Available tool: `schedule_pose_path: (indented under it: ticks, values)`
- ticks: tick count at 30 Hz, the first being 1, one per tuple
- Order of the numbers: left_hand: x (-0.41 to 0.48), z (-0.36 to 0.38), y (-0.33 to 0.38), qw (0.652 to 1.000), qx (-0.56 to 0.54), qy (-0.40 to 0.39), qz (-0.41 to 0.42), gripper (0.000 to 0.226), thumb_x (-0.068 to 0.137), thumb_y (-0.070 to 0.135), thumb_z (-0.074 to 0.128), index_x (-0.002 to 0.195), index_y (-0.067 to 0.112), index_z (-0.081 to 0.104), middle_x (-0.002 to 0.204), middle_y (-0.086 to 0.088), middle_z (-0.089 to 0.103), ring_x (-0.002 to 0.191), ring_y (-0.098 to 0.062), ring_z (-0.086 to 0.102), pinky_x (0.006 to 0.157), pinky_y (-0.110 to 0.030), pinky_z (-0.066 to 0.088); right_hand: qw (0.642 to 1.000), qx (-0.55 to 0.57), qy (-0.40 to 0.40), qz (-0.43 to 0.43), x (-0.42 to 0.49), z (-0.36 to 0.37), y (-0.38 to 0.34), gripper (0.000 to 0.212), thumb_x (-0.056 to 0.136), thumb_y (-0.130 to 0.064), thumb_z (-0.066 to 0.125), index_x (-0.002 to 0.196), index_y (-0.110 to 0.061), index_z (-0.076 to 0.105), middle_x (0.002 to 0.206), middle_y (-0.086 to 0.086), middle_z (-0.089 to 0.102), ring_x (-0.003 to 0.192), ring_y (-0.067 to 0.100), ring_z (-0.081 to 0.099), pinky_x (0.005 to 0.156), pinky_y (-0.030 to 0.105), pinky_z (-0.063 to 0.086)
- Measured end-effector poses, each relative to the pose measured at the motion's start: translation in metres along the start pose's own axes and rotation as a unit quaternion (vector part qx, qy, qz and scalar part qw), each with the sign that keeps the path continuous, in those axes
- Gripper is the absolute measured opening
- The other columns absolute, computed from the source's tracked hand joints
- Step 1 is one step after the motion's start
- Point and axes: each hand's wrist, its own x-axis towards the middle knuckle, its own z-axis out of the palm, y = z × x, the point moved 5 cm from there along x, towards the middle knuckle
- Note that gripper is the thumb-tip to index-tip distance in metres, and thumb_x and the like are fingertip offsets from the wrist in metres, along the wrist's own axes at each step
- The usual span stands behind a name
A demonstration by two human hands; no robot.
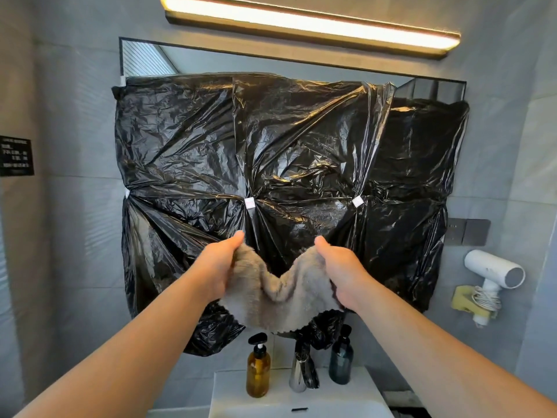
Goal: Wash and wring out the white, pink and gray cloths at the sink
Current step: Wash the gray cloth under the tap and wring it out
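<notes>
Gray and fluffy, the gray cloth [271, 297] hangs in the air straight above the sink [301, 402], spread out between two raised hands. The left hand [220, 267] grasps its upper left corner, with the thumb lying along the near side and the other fingers hidden behind the fabric. The right hand [340, 270] grasps the upper right corner in the same way. The top edge sags in a deep dip between the two grips. The scalloped lower edge hangs just above the faucet [300, 372], and I cannot tell whether the two touch.

The faucet is chrome with a dark handle and stands at the back of the sink. An amber bottle [258, 369] with a black pump stands on the sink's back ledge, left of the faucet. A dark bottle [341, 360] stands on the same ledge to the right. Only the white back part of the sink shows at the bottom edge.

On the wall above the sink, crinkled black plastic [286, 146] covers most of a mirror [144, 58]. A lit lamp [310, 25] runs higher up. Up and to the right of the sink, a white hair dryer [494, 274] sits in a wall holder. Far up and to the left of the sink, a black sign [15, 155] hangs on the wall, its writing too blurred to read.
</notes>
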Motion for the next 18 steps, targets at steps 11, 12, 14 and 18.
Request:
schedule_pose_path:
  ticks: [11, 12, 14, 18]
  values:
    - [-0.029, 0.026, -0.002, 0.969, 0.153, -0.159, 0.109, 0.011, 0.096, 0.009, 0.062, 0.105, 0.008, 0.068, 0.093, -0.011, 0.071, 0.08, -0.02, 0.068, 0.077, -0.038, 0.061, 0.978, 0.052, -0.193, -0.061, -0.024, 0.035, 0.006, 0.025, 0.104, -0.006, 0.047, 0.121, -0.002, 0.065, 0.117, 0.02, 0.072, 0.114, 0.037, 0.067, 0.102, 0.052, 0.051]
    - [-0.025, 0.021, -0.002, 0.954, 0.226, -0.113, 0.163, 0.016, 0.091, 0.012, 0.07, 0.107, 0.012, 0.066, 0.098, -0.007, 0.068, 0.081, -0.016, 0.066, 0.077, -0.034, 0.059, 0.975, 0.071, -0.205, -0.05, -0.024, 0.037, 0.008, 0.028, 0.104, -0.005, 0.045, 0.124, 0.0, 0.063, 0.121, 0.023, 0.07, 0.116, 0.039, 0.065, 0.104, 0.053, 0.05]
    - [-0.017, 0.016, -0.01, 0.915, 0.341, -0.092, 0.193, 0.038, 0.082, 0.033, 0.079, 0.115, 0.022, 0.062, 0.111, 0.001, 0.063, 0.095, -0.011, 0.061, 0.087, -0.032, 0.052, 0.966, 0.132, -0.223, -0.023, -0.029, 0.038, 0.008, 0.033, 0.104, -0.005, 0.038, 0.124, 0.001, 0.063, 0.121, 0.024, 0.069, 0.112, 0.04, 0.066, 0.101, 0.053, 0.051]
    - [-0.014, 0.019, -0.041, 0.952, 0.197, -0.229, 0.052, 0.018, 0.096, 0.029, 0.066, 0.096, 0.012, 0.061, 0.101, -0.006, 0.069, 0.093, -0.019, 0.068, 0.091, -0.044, 0.057, 0.947, 0.193, -0.253, 0.044, -0.036, 0.042, 0.011, 0.052, 0.108, -0.033, 0.027, 0.125, 0.001, 0.063, 0.123, 0.025, 0.068, 0.111, 0.036, 0.066, 0.099, 0.05, 0.049]
